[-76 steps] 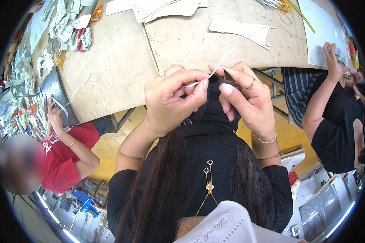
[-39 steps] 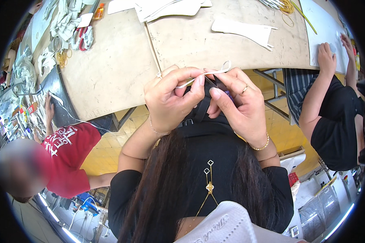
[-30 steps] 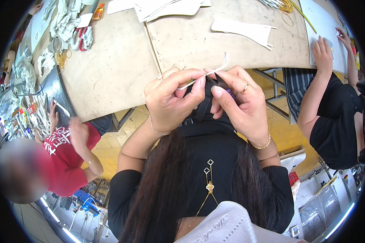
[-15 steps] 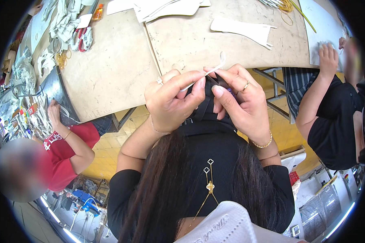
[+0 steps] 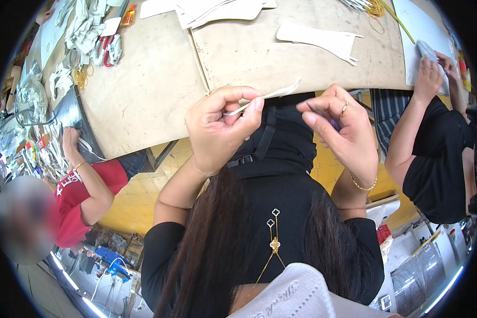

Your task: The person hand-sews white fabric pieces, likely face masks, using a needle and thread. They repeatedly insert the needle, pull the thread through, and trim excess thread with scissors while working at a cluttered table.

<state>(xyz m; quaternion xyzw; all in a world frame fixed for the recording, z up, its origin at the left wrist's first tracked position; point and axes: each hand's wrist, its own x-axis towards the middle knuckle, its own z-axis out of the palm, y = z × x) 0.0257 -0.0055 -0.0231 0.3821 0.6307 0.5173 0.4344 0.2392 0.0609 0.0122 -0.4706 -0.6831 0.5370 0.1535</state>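
My left hand [image 5: 214,127] pinches a narrow white strip [image 5: 285,90] between thumb and forefinger. One end of the strip sticks out to the right past the fingertips; the other lies across the curled fingers. To the right, apart from the strip, is my right hand [image 5: 350,130], its fingers curled and thumb toward them. Something small, dark and purplish shows inside that curl, mostly hidden and slightly blurred. Beyond both hands, a flat white cut piece [image 5: 315,40] with narrow tabs at its right end lies on the pale table [image 5: 249,63].
A stack of white pieces [image 5: 217,13] lies at the far edge. Red-handled scissors [image 5: 107,52], an orange bottle [image 5: 128,16] and white strips [image 5: 85,32] are at the far left. Co-workers sit on either side: a red shirt [image 5: 90,196] left, a dark-clothed arm [image 5: 413,116] right.
My right hand has drawn away to the right from the strip, leaving a gap between my hands. My left hand still holds the strip, whose free end now points more to the right.
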